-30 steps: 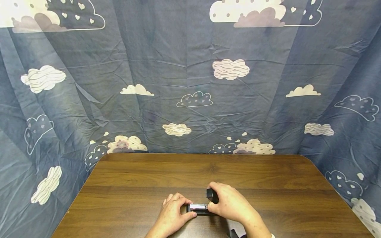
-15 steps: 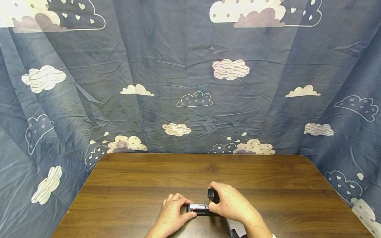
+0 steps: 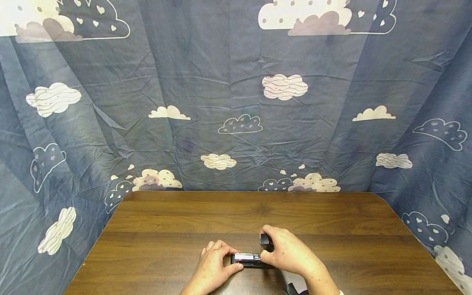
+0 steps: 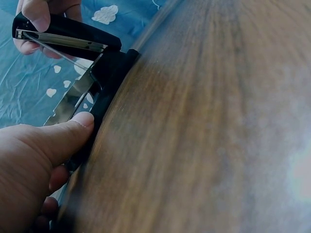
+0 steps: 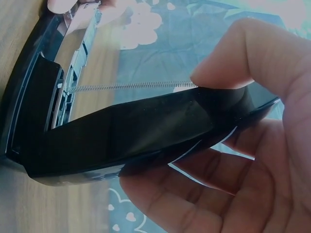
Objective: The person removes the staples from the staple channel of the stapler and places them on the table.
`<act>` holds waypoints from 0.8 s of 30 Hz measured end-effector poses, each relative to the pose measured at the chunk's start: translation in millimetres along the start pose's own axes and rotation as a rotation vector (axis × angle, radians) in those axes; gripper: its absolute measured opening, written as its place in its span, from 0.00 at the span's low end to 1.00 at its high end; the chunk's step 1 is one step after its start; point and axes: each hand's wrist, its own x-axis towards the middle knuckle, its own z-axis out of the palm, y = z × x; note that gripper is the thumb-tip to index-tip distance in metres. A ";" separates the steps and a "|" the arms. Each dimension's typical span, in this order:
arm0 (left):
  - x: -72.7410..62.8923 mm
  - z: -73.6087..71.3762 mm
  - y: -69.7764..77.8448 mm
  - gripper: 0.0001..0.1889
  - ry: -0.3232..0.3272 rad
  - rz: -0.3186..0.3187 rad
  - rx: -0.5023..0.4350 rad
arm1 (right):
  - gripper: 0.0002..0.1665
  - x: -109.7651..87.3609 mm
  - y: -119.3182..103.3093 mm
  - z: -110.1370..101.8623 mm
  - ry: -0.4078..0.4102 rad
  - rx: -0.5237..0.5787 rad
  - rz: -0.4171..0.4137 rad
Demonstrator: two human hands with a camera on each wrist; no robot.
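Note:
A black stapler point(image 3: 254, 265) stands on the table near its front, opened wide. Its base point(image 4: 112, 82) is gripped at the front end by my left hand point(image 3: 214, 262), thumb along the near side and fingers across. My right hand point(image 3: 289, 252) holds the raised top arm point(image 5: 131, 131) by its free end, thumb on the inner side and fingers behind the outer side. Between the arm and the metal staple channel point(image 5: 77, 63) a thin coil spring point(image 5: 136, 86) is stretched. In the head view, the right hand hides the hinge end.
The brown wooden table point(image 3: 166, 237) spreads around both hands, its far edge against a blue cloud-print curtain point(image 3: 206, 94). A small black object point(image 3: 291, 289) shows beside the right wrist at the bottom of the head view.
My right hand has shifted slightly to the right with the stapler's top arm, and a bit more of the metal channel shows. My left hand keeps its grip on the base.

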 end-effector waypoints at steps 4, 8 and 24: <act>0.1 -0.5 0.1 0.15 -0.004 -0.001 -0.005 | 0.17 -0.4 1.4 -1.0 -0.002 0.013 -0.005; 1.0 -2.2 1.1 0.15 -0.020 -0.005 -0.009 | 0.17 -1.2 2.7 -2.0 0.001 0.018 -0.020; 1.8 -4.4 2.0 0.15 -0.044 -0.020 -0.025 | 0.17 -1.5 6.3 -3.5 -0.025 0.036 0.004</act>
